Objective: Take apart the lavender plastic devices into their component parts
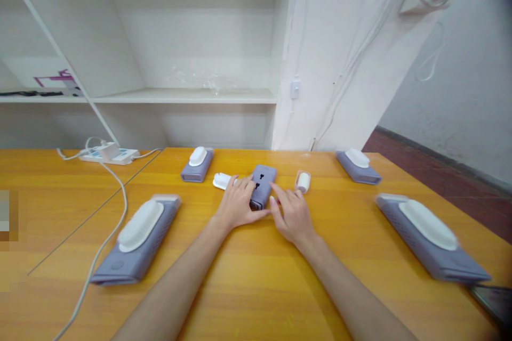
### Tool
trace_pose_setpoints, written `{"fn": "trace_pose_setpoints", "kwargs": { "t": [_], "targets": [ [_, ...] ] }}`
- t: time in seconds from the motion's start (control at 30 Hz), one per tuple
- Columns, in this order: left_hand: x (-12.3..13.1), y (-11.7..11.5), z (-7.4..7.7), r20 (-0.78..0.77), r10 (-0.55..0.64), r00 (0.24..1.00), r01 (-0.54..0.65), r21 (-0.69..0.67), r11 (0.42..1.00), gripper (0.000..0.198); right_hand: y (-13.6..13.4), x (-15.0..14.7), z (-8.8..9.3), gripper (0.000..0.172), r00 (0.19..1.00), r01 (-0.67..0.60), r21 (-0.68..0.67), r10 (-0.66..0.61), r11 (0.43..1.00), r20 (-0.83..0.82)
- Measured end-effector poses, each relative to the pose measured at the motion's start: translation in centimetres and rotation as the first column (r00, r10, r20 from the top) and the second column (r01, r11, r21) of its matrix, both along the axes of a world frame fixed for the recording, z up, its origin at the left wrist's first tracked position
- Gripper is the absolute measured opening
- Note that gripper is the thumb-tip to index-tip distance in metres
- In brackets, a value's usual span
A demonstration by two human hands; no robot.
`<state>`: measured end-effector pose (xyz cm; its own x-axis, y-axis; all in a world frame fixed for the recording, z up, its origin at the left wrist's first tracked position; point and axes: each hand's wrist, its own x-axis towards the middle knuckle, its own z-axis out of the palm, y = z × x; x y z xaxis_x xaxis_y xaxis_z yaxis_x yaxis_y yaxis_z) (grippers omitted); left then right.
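Observation:
A flat purple casing (267,175) with two black keyhole-shaped marks on top lies on the table in front of me. My left hand (239,203) grips its left side and near end, thumb stretched along the near edge. With its fingers apart and slightly bent, my right hand (294,213) has the index fingertip at the casing's right edge. A white oval part (221,180) lies just left of the casing, partly covered by my left fingers. Beyond my right hand is a small white rounded piece (303,182) with a clear rim.
Purple casings topped with white ovals lie at near left (136,240), far left (197,164), far right (358,166) and near right (434,237). A white power strip (114,155) and its cable (122,192) occupy the left side. White shelving (188,97) stands behind.

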<state>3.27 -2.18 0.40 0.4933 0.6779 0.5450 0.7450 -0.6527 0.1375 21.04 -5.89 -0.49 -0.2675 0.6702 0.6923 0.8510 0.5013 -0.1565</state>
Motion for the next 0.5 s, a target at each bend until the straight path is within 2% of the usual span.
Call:
{"fn": "trace_pose_setpoints", "kwargs": {
  "t": [0.13,0.23,0.37,0.43,0.5],
  "targets": [
    [0.1,0.1,-0.1,0.001,0.021,1.000,-0.021,0.018,1.000,0.049,0.5,0.3,-0.2,0.037,0.993,0.113,-0.033,-0.114,0.993,-0.030],
    [-0.2,0.2,-0.3,0.043,0.007,0.999,-0.009,0.039,0.999,0.041,0.6,0.3,-0.3,0.045,0.989,0.147,-0.071,-0.147,0.987,-0.001],
    [-1.0,0.0,-0.7,0.131,-0.109,0.985,0.095,0.108,0.990,0.043,0.8,0.2,-0.3,0.062,0.990,0.137,-0.070,-0.134,0.988,0.052],
    [-1.3,-0.1,-0.8,0.175,-0.171,0.970,0.149,0.132,0.980,0.043,0.9,0.2,-0.4,0.064,0.990,0.133,-0.060,-0.129,0.989,0.064],
    [-1.6,-0.2,-0.9,0.241,-0.182,0.953,0.154,0.132,0.979,0.043,1.2,0.4,-0.6,0.061,0.991,0.118,-0.058,-0.114,0.991,0.064]
  ]
}}
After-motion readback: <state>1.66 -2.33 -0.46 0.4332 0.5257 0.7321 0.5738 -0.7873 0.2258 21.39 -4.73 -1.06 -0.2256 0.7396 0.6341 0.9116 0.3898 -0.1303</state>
